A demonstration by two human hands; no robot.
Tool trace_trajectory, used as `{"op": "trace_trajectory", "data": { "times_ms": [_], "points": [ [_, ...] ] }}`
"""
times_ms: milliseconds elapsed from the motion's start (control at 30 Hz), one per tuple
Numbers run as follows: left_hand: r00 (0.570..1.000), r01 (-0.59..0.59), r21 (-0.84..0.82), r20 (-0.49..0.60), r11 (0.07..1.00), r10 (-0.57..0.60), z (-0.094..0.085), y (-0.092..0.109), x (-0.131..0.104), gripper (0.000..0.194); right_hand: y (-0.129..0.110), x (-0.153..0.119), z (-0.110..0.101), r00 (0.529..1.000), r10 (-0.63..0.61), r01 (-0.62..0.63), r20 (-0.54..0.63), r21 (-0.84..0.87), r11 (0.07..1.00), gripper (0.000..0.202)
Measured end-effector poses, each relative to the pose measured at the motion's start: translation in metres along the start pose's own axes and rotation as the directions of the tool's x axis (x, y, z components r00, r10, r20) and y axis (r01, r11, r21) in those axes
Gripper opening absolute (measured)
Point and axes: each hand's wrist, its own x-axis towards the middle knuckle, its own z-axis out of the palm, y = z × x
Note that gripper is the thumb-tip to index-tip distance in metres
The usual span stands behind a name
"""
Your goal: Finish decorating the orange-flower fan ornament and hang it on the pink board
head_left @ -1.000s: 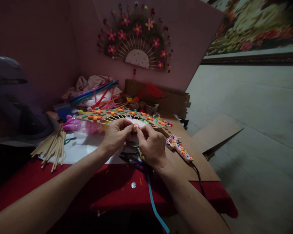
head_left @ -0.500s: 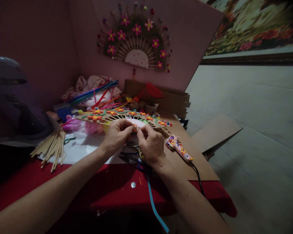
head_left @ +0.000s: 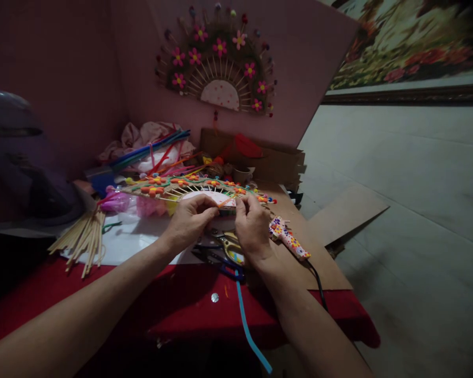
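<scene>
Pinched between the fingertips of my left hand and my right hand is a short orange strand that looks like pipe cleaner, stretched across the gap. Right behind the hands lies a half-round fan of sticks with orange flowers, a green wavy line and coloured pom-poms on its rim. Its pale inner half-circle is partly covered by my fingers. Below my right hand rest gold-handled scissors and dark blue-handled cutters. A light blue strip hangs over the table's front edge.
Wooden sticks lie at the left. A flower-patterned glue gun with a black cord rests on cardboard at the right. Coloured pipe cleaners are heaped behind. A second flowered fan hangs on the pink board.
My right hand has moved right, away from my left, drawing the orange strand out between them. More of the gold-handled scissors and the fan's pale centre shows.
</scene>
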Motion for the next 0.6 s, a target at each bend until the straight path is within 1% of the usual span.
{"op": "trace_trajectory", "data": {
  "times_ms": [133,233,300,333,367,433,533,600],
  "points": [
    [0.999,0.015,0.040,-0.034,0.999,-0.014,-0.001,0.002,0.000,0.010,0.004,0.005,-0.003,0.999,0.005,-0.006,-0.035,-0.014,1.000,0.020],
    [0.998,0.030,0.046,-0.048,0.998,-0.028,-0.001,0.004,-0.001,0.011,0.009,0.012,-0.007,0.993,0.078,-0.081,-0.086,-0.037,0.996,0.021],
    [0.998,0.040,0.033,-0.054,0.999,-0.038,-0.001,0.006,-0.001,0.012,0.013,0.016,-0.009,0.984,0.124,-0.126,-0.125,-0.004,0.992,0.021],
    [0.998,0.040,0.024,-0.057,0.999,-0.039,-0.001,0.006,-0.001,0.012,0.014,0.017,-0.010,0.981,0.129,-0.128,-0.142,0.019,0.992,0.021],
    [0.997,0.039,0.015,-0.062,0.999,-0.038,0.000,0.007,-0.001,0.013,0.013,0.017,-0.011,0.983,0.112,-0.107,-0.149,0.040,0.993,0.022],
    [0.997,0.040,-0.003,-0.067,0.999,-0.040,0.000,0.007,-0.001,0.013,0.010,0.013,-0.012,0.992,0.021,-0.014,-0.125,0.060,0.998,0.024],
    [0.996,0.044,-0.023,-0.074,0.999,-0.046,0.001,0.008,-0.001,0.014,0.001,0.001,-0.010,0.989,-0.150,0.150,-0.008,0.025,0.988,0.023],
    [0.996,0.035,-0.028,-0.081,0.999,-0.037,0.001,0.009,-0.001,0.015,-0.004,-0.006,-0.008,0.980,-0.195,0.195,0.043,-0.006,0.981,0.021]
  ]
}}
